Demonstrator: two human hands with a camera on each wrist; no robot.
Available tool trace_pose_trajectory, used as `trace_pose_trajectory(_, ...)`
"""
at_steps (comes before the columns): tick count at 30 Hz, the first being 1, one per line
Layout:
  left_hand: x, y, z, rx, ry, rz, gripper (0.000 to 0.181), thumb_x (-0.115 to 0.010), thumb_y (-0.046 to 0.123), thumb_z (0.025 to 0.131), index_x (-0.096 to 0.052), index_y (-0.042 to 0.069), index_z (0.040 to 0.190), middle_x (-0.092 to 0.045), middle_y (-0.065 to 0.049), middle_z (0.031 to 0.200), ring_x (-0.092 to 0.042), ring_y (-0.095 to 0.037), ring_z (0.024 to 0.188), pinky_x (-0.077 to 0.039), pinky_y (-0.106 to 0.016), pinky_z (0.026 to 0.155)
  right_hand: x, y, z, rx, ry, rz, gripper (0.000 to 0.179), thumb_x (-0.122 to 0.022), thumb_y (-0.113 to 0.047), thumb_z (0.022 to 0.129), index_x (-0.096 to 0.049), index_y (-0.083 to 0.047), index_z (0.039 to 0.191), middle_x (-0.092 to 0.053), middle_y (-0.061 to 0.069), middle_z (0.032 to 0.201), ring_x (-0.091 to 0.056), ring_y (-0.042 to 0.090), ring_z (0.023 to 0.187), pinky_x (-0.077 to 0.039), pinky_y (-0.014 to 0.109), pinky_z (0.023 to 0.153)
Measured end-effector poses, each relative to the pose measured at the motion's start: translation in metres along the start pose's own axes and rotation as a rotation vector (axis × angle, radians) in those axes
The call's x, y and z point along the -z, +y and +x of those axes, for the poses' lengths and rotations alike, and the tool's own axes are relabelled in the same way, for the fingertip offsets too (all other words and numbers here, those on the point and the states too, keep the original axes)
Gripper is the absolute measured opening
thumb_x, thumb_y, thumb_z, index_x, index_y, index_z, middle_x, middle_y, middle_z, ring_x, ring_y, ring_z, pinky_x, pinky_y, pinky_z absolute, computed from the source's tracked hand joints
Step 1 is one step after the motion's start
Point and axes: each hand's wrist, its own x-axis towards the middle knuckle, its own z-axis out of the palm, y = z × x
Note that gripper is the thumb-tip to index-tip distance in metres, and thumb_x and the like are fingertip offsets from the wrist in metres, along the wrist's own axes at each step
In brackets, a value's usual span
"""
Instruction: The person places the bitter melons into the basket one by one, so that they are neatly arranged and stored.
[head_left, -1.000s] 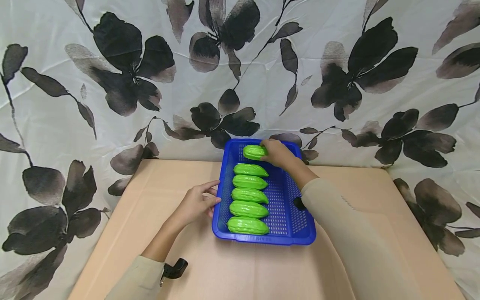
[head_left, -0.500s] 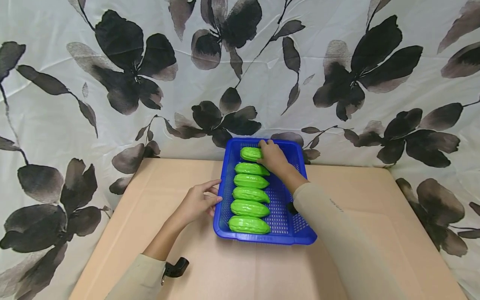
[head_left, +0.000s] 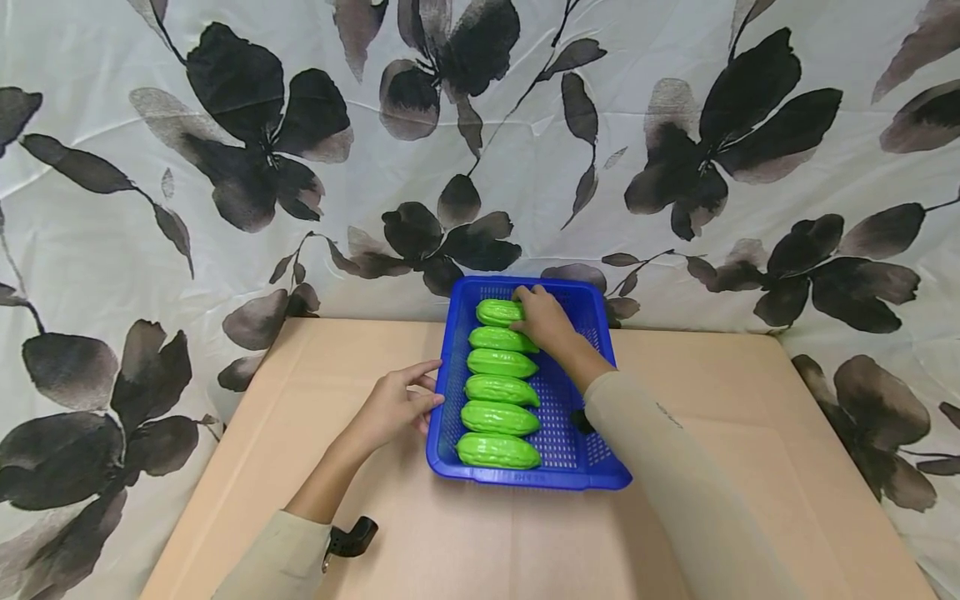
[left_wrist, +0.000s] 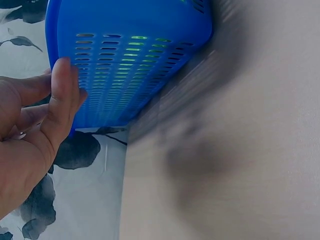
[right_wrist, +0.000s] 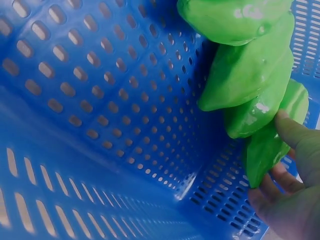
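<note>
A blue perforated basket point(head_left: 573, 477) stands on the table, with several green bitter melons in a column along its left side. My right hand point(head_left: 547, 323) reaches inside and pinches the farthest bitter melon point(head_left: 497, 312) by its right end. In the right wrist view, the thumb lies on one side of that bitter melon point(right_wrist: 261, 152) and the fingers on the other. At the left side, my left hand point(head_left: 392, 407) touches the basket's rim and outer wall with extended fingers. In the left wrist view, the left hand point(left_wrist: 30, 145) lies against the perforated side.
A light wood-toned table point(head_left: 420, 542) carries the basket near its back edge. Behind hangs a white cloth point(head_left: 555, 183) printed with dark flowers. A black wrist device point(head_left: 352, 537) sits by the left sleeve.
My right hand has shifted the farthest bitter melon left and slightly nearer, close against the rest of the column. The left hand has stayed at the basket's side.
</note>
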Motion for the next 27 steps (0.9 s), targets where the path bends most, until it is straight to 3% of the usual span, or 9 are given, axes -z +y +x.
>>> trace_pose_trajectory(9,0.0000,-0.0026,0.0000,-0.003,0.003,0.000,0.060,-0.068,-0.003,0.096,-0.048,0.002,0.152,-0.064,-0.022,0.115,-0.068,-0.015,0.060,-0.066,-0.036,0.055,-0.0039,0.0035,-0.0014,0.032,0.017,0.023,0.049,-0.075,-0.024,0.096,-0.061,-0.006,0.139,-0.059,0.022,0.128,-0.062,0.037,0.118,-0.057,0.050,0.101)
trace_pose_trajectory(27,0.0008,-0.0024,0.0000,-0.034,-0.007,-0.020,0.060,-0.068,-0.002,0.096,-0.046,-0.003,0.152,-0.064,-0.026,0.117,-0.066,-0.014,0.059,-0.065,-0.034,0.054,-0.0083,0.0026,-0.0001,0.000,0.054,0.023,0.049,-0.081,-0.022,0.092,-0.064,-0.008,0.136,-0.056,0.021,0.125,-0.061,0.038,0.114,-0.057,0.050,0.101)
